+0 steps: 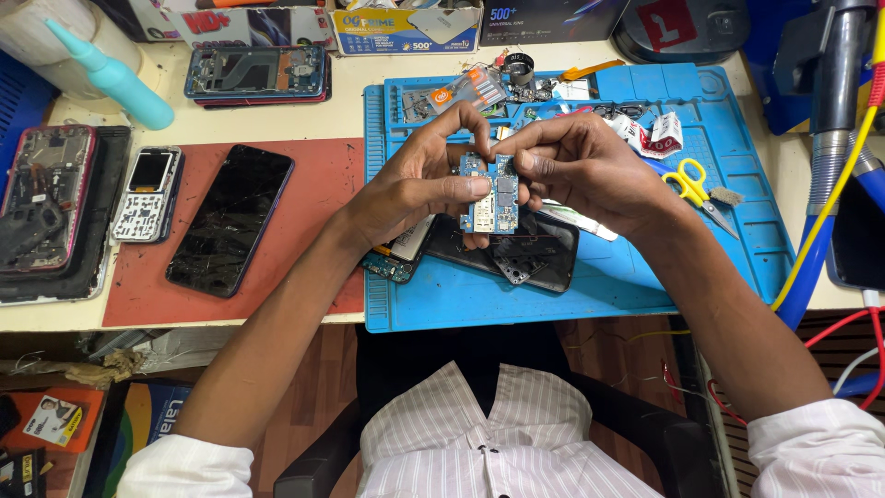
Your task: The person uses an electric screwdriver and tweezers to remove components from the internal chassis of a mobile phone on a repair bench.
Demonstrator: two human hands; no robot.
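We see a wide blue silicone repair mat (599,286) covering the centre and right of the frame, with a flat red-brown rubber mat (313,184) beside it on the left. On the red mat lies a black smartphone with a cracked glass screen (230,219). A dark opened phone body (530,254) rests on the blue mat just under our hands. Both hands meet at the centre of the frame: our left hand (419,189) pinches the small blue rectangular circuit board (491,194) by its left edge, and our right hand (581,166) grips its upper right edge, fingers closed on it. The board is held above the mat, apparently clear of it. Yellow-handled scissors (690,182) lie at right.
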